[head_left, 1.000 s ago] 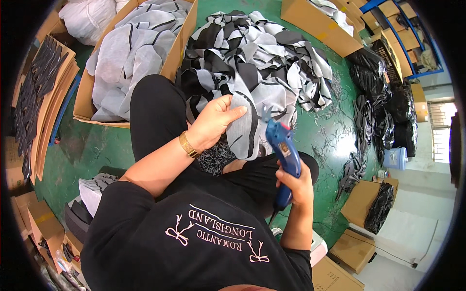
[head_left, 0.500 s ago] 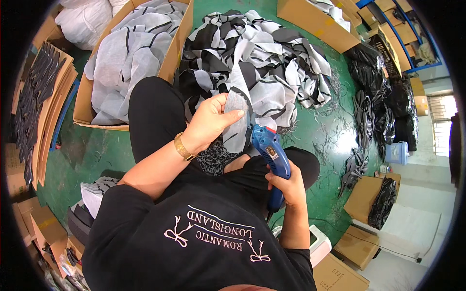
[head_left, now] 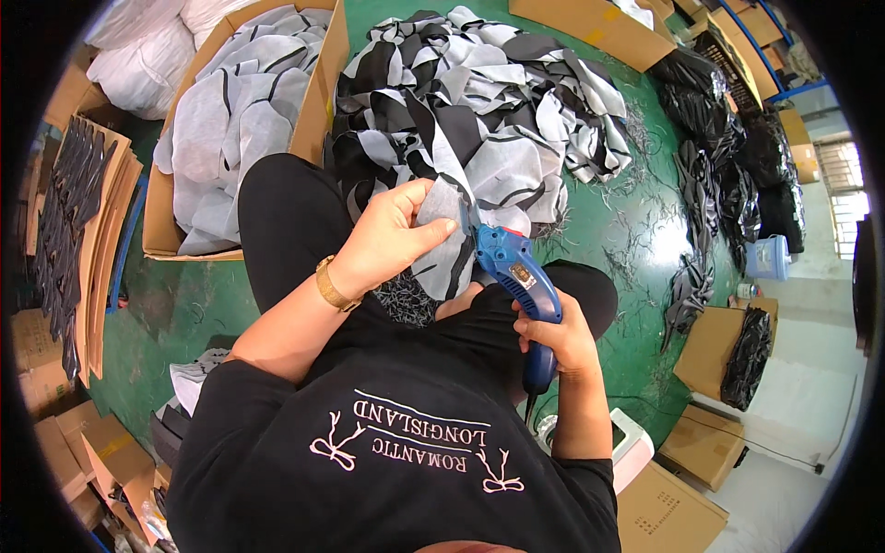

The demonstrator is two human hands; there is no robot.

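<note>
My left hand (head_left: 387,230) pinches a strip of grey fabric (head_left: 441,205) with a black band along its edge, thumb on top. In my right hand (head_left: 564,336) is a blue corded electric scissors (head_left: 524,278), fingers wrapped round its handle. The head of the tool lies against the right edge of the fabric, close to my left thumb; its blades are mostly hidden. The upper end of the strip runs into a large heap of grey and black fabric pieces (head_left: 516,175). Thin dark trimmings (head_left: 406,300) lie between my crossed legs.
A cardboard box (head_left: 318,101) of similar fabric stands at the left of the heap. Loose trimmings (head_left: 613,244) litter the green floor. Black plastic bags (head_left: 696,120) and cartons (head_left: 705,442) line the right side. A white device (head_left: 631,447) sits beside my right elbow.
The whole view has shifted slightly. The electric scissors has turned a little, with its head against the fabric edge nearer my left thumb. Both hands keep their holds.
</note>
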